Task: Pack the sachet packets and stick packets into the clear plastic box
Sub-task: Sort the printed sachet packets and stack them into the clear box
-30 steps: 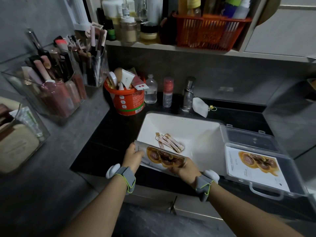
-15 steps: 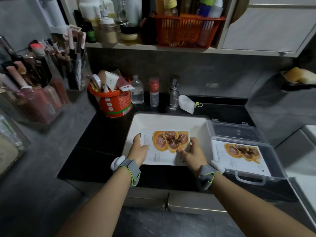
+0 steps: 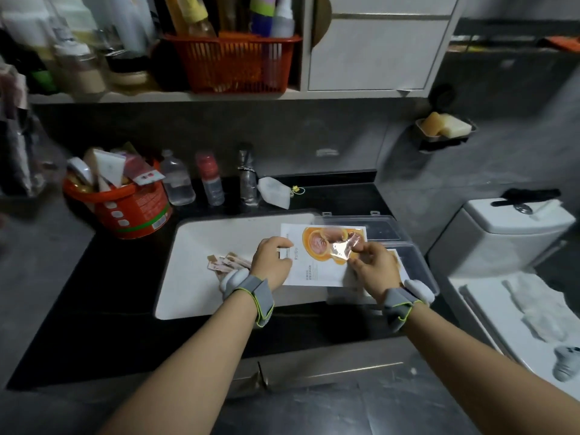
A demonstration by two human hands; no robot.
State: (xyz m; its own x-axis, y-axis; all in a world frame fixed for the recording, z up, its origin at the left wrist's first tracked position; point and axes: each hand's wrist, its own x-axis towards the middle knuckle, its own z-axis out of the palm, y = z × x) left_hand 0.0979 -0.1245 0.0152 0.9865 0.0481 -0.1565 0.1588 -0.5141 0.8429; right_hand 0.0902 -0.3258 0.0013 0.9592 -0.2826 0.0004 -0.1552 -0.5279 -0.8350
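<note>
Sachet packet (image 3: 320, 262) is hovering just over the clear plastic box (image 3: 417, 262), both hands' fingers (image 3: 356, 262) pinching its edges. One's already in, I think; stick packets (image 3: 227, 263) are still sitting in the sink (image 3: 201, 246).

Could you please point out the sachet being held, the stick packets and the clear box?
sachet (image 3: 317, 262), head view, white lower face.
stick packets (image 3: 227, 262), head view, middle of the pile.
clear box (image 3: 422, 265), head view, right rim.

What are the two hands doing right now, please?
Left hand: closed, gripping the left edge of the sachet packet.
Right hand: closed, pinching the same packet near its right side.
</note>
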